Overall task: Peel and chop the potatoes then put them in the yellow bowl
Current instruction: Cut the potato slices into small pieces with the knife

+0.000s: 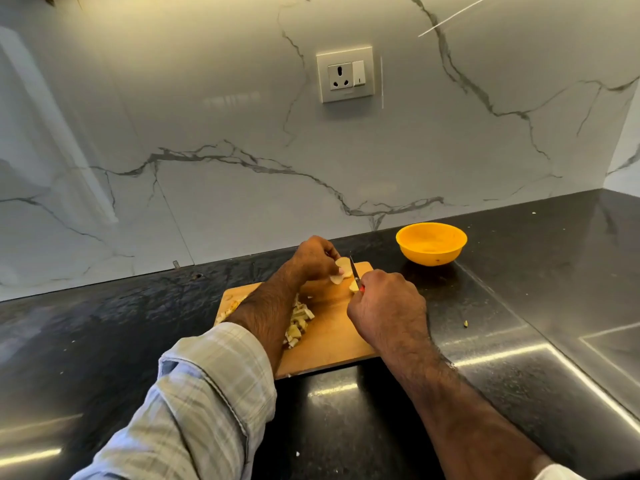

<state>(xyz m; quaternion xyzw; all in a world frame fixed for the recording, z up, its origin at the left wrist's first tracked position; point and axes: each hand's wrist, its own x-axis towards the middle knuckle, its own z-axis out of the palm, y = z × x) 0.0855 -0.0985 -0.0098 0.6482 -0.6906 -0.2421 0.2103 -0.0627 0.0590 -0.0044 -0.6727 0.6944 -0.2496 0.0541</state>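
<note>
Potato [341, 271]: peeled, pale, cut into slices, on far part of cutting board [332, 337], btwn both hands.
Left hand [313, 258]: fingers curled round potato slices, pinning them to board.
Right hand [386, 306]: gripping knife [354, 270] handle; blade pts away, edge right beside potato, just right of left fingers.
Chopped pieces [298, 323]: small pile w/ bits of peel, left-centre of board, partly hidden by left forearm.
Yellow bowl [431, 243]: on counter [519, 271], far right of board, apart from it; looks empty.
Board: wooden, on dark counter, near marble wall.
Wall socket [345, 74]: on wall, above board.
Sleeve [207, 393]: pale check, rolled up on left arm.
</note>
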